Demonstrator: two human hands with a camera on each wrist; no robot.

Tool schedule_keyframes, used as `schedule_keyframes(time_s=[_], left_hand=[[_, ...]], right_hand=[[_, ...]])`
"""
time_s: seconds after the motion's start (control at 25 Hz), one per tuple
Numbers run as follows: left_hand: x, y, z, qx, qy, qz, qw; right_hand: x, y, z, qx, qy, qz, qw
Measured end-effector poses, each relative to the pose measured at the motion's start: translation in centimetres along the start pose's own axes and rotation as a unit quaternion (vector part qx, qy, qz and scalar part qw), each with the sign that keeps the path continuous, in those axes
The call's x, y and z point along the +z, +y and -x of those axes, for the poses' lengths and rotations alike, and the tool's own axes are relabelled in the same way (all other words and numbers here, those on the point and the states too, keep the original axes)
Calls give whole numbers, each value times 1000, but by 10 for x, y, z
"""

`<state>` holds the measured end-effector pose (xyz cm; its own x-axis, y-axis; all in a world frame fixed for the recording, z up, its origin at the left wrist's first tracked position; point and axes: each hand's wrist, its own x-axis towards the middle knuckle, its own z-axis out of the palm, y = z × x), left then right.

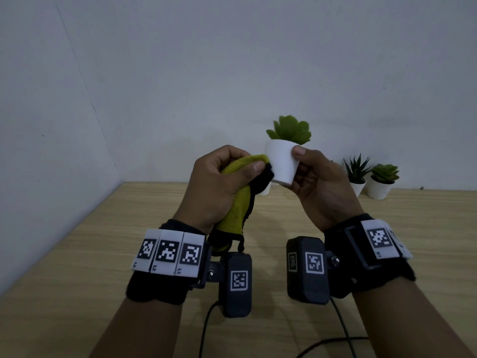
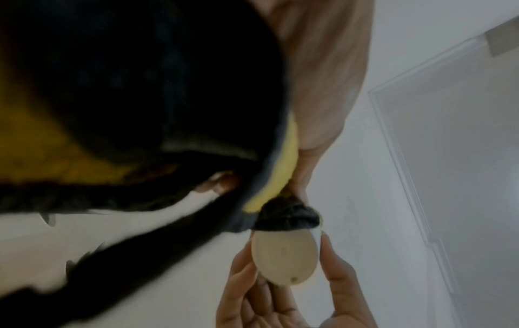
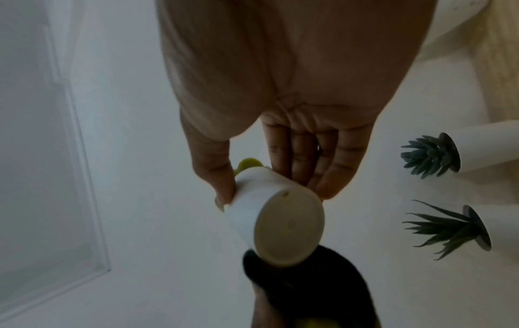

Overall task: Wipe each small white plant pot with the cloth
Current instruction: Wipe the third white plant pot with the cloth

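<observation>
Left hand bunching cloth, apparently touching right-held pot

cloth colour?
Yellow-green with black edging on the cloth, clearest in the head view.

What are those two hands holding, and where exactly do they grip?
Right hand pinches the lifted white pot by its side wall; left hand grips the bunched yellow-and-black cloth around its middle.

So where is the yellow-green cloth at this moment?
In the head view the cloth is bunched in the left hand, left of centre above the table, its top touching the side of the white pot held by the right hand.
</observation>
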<state>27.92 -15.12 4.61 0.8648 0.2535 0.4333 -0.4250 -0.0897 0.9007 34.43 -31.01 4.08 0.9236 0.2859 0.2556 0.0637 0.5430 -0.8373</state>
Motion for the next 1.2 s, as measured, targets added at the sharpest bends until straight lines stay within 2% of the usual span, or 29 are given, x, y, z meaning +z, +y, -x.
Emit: schedule_keyframes(time_s=[0.16, 0.28, 0.52, 0.68, 0.76, 0.88, 1.04, 1.2], left_hand=[[2, -4, -3, 14, 64, 32, 997], [4, -3, -2, 60, 73, 44, 995], [16, -2, 6, 144, 61, -30, 987], [16, 3, 8, 163, 8, -58, 985], [16, 4, 7, 175, 22, -55, 983], [12, 1, 3, 160, 74, -64, 982], [6, 3, 3, 139, 3, -78, 987], [1, 1, -1, 144, 41, -64, 987]], right_hand=[[-3, -5, 0, 9, 17, -120, 993], [-6, -6, 1, 22, -3, -183, 983], [-5, 2, 2, 21, -74, -192, 978], [-8, 2, 1, 4, -61, -160, 985], [-10, 2, 0, 11, -74, -150, 986], [-9, 3, 1, 12, -97, -143, 985], [-12, 6, -2, 14, -79, -117, 990], [-9, 5, -1, 4, -103, -122, 987]])
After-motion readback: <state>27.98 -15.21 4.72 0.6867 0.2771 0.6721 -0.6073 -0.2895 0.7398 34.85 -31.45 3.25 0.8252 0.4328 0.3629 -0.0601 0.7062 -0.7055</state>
